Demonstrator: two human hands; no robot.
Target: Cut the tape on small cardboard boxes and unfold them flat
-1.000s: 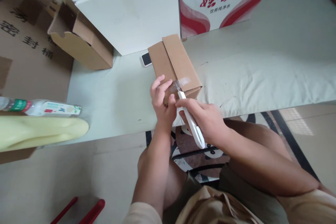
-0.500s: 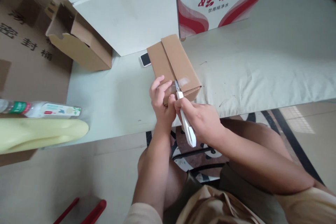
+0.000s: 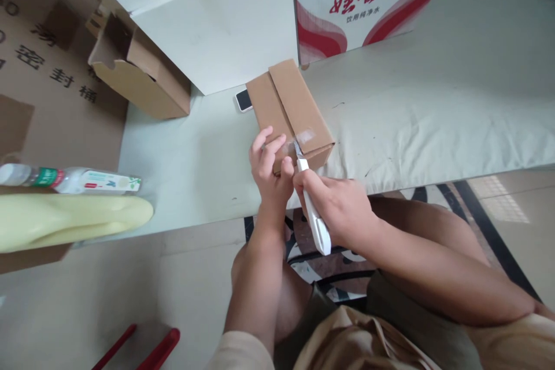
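Observation:
A closed brown cardboard box (image 3: pixel 299 104) rests on the cloth-covered bench, its top flaps meeting along a lengthwise seam. Clear tape (image 3: pixel 306 136) crosses that seam near the front edge. My left hand (image 3: pixel 272 167) grips the box's near left corner, fingers on the top and thumb at the front. In my right hand (image 3: pixel 336 202) is a white utility knife (image 3: pixel 315 217), fingers wrapped round its handle. Its blade (image 3: pixel 298 149) points away from me and touches the seam at the tape. How deep the tip goes I cannot tell.
A phone-like device (image 3: pixel 243 100) lies left of the box. Behind stand a white box (image 3: pixel 225 34) and a red-and-white carton (image 3: pixel 368 6). An open cardboard box (image 3: pixel 147 78), a plastic bottle (image 3: pixel 104 181) and a pale yellow container (image 3: pixel 87 219) sit at the left.
The knife has drawn back slightly toward me along the seam, its handle lower. My left hand still holds the box. The whole view has shifted a little.

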